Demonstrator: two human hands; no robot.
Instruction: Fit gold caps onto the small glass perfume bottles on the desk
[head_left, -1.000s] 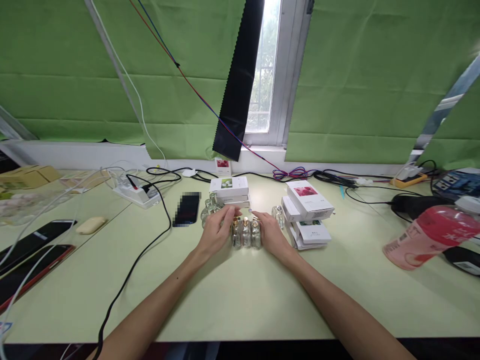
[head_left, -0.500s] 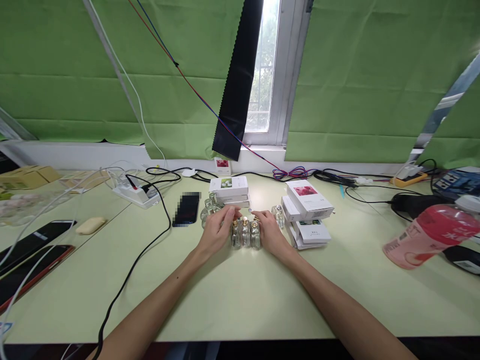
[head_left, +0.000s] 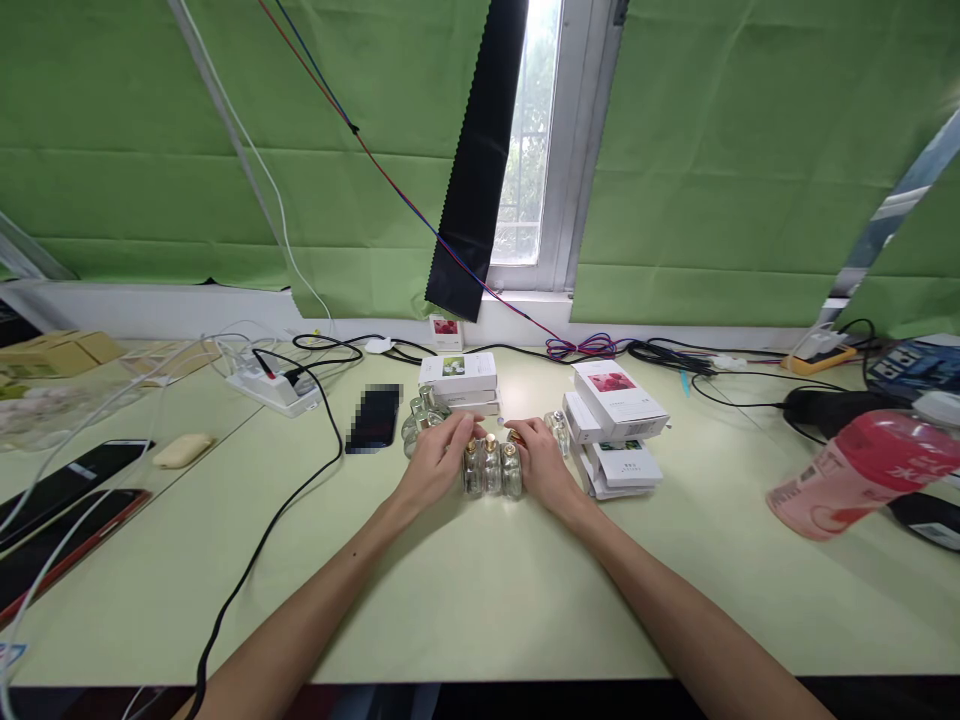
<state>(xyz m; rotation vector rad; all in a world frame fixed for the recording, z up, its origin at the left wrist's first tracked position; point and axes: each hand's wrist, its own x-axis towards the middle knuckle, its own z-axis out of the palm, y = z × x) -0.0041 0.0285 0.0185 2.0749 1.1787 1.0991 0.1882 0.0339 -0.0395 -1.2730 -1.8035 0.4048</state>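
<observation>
**Two hands bracket a row of small glass bottles**

The pale green table (head_left: 480, 610) fills the lower view, backed by green blinds (head_left: 750, 170) and a narrow window (head_left: 536, 140). Cables (head_left: 262, 545) trail over its left side, past a power strip (head_left: 271, 388) and a dark phone (head_left: 373, 418). At the far right a pink bottle (head_left: 862, 470) lies on its side. Two stacks of white boxes stand mid-table, one (head_left: 459, 380) behind the hands and one (head_left: 616, 430) just to their right.

Between those stacks, near the table's middle, three bottles (head_left: 491, 468) stand upright in a tight row, touching one another, each with a gold cap. The left hand (head_left: 435, 462) presses against the row's left end and the right hand (head_left: 541, 462) against its right end, fingers curled loosely round the outer bottles rather than pinching any single one (more a squeeze from both sides than a true hold). Further clear bottles (head_left: 421, 415) sit just behind the left hand, and another (head_left: 559, 430) stands beside the right

They look like clear glass: stiff, smooth, probably slippery and breakable, light for their size yet easy to tip. The flat sides of the body seem the safest place to hold, not the caps
</observation>
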